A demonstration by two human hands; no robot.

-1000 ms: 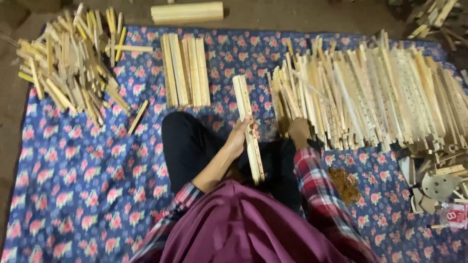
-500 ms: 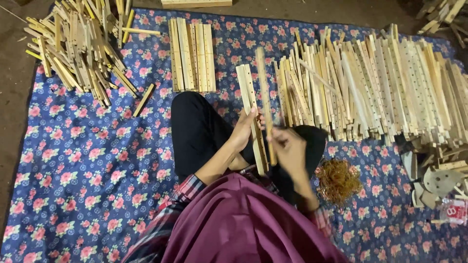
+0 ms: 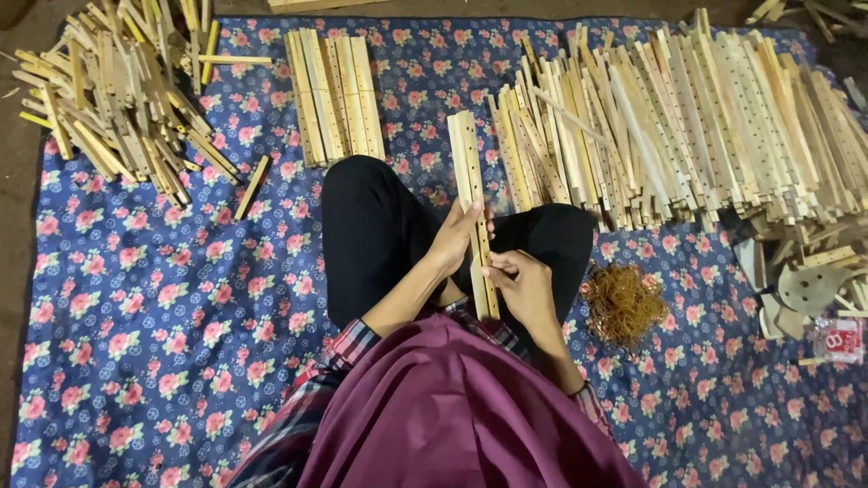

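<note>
carefully held, a small stack of drilled wooden slats [image 3: 472, 194] lies lengthwise over the lap of a person sitting cross-legged on a blue floral cloth [image 3: 163, 307]. the left hand [image 3: 455, 239] wraps around the stack near its middle, thumb on top, fingers closed on the wood. the right hand [image 3: 524, 285] pinches the near end of the same stack, fingers curled tight against its edge; whether anything small sits between those fingertips cannot be told.

to do this well, it looks wise to keep the slats flush: the left hand should squeeze so no piece slides, while the right hand evens the near ends so they line up. a loose grip would likely let the stack fan apart.

just right of the right knee lies a heap of brown rubber bands [image 3: 622, 303], within easy reach. far right, a broad pile of drilled slats [image 3: 687, 126] spreads out. far and left of the knees rests a neat row of bundled slats [image 3: 334, 95], and at the far left a jumbled heap of sticks [image 3: 117, 90].
</note>
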